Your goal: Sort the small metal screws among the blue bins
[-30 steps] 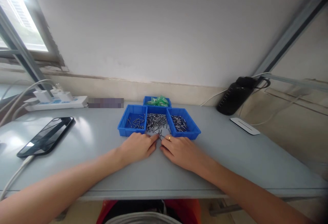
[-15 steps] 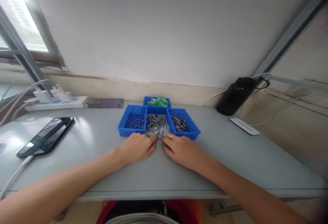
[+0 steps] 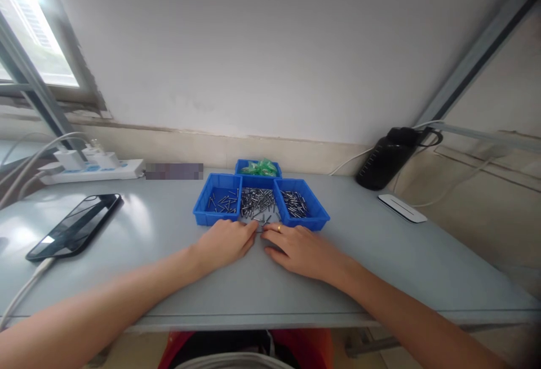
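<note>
So the bare left hand (image 3: pixel 228 242) and bare right hand (image 3: pixel 301 248) are resting on the smooth grey table (image 3: pixel 359 245), nearly meeting, and honestly I can't tell if either grip is pinching anything. The pile of slim silver metal pieces (image 3: pixel 257 200) is lying just beyond them, with a few loose strays (image 3: pixel 267 220) sitting right by the hands. An open blue plastic left bin (image 3: pixel 205 218) and matching right bin (image 3: pixel 313 223) are flanking it, both holding similar bits, while a blue plastic rear bin (image 3: pixel 258 181) is holding crumpled green plastic (image 3: pixel 266 167)
</note>
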A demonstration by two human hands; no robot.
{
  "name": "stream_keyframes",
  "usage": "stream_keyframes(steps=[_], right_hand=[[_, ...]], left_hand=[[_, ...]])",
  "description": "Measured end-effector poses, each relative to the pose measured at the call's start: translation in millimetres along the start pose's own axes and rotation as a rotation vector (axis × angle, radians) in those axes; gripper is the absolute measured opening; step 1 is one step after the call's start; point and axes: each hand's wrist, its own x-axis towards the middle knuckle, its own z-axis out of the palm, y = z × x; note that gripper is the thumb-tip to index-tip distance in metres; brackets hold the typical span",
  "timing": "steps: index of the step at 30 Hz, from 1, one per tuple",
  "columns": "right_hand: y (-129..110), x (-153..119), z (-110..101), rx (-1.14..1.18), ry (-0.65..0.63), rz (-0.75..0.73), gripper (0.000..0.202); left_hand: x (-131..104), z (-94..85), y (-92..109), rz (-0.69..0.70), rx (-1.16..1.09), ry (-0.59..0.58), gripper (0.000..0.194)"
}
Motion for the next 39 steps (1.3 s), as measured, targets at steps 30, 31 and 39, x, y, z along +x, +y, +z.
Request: stream_keyframes(steps=[30, 31, 39], right_hand=[[3.8, 1.0, -0.3, 0.110, -0.017, 0.043, 0.037], [4.1, 0.8, -0.4, 0.114, -0.020, 0.045, 0.037], [6.3, -0.1, -1.3, 0.125, -0.010, 0.058, 0.039]], left_hand=[[-0.3, -1.3, -0.7, -0.008, -0.019, -0.007, 0.022], [-0.3, -1.4, -0.7, -0.005, -0.021, -0.007, 0.022], [-0.6, -0.7, 0.0, -0.009, -0.033, -0.002, 0.024]])
